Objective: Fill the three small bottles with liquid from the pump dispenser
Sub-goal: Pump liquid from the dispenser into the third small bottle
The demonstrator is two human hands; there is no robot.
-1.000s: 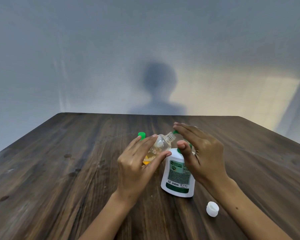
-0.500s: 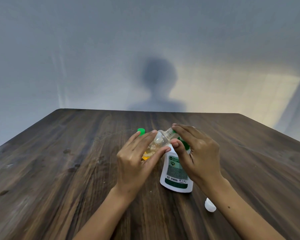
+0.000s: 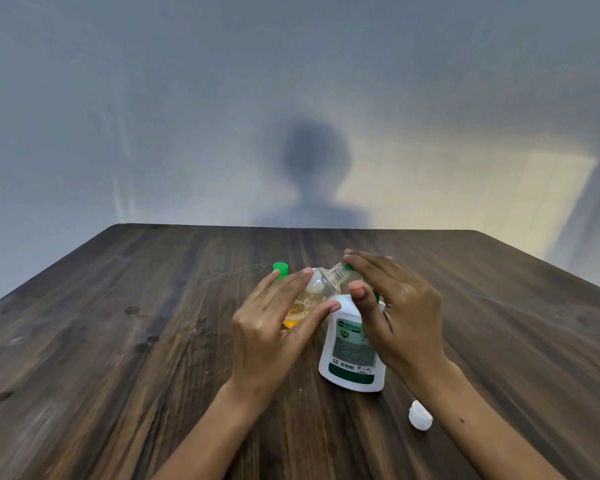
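Observation:
My left hand [image 3: 274, 327] grips a small clear bottle [image 3: 321, 285] tilted to the right, with yellow liquid pooled in its lower end. Its open neck meets the green nozzle under my right fingertips. The white pump dispenser [image 3: 350, 355] with a green label stands upright at centre. My right hand [image 3: 395, 306] lies over its green pump head with straight fingers on top, thumb by the pump neck. A green cap [image 3: 280, 270] shows behind my left fingers; what it sits on is hidden.
A loose white cap [image 3: 420, 415] lies on the dark wooden table [image 3: 118, 341] beside my right forearm. The table's far edge meets a grey wall that carries a shadow.
My right fingers dipped down on the pump head half a second ago and have come back up a little. The left hand keeps the small bottle at the nozzle.

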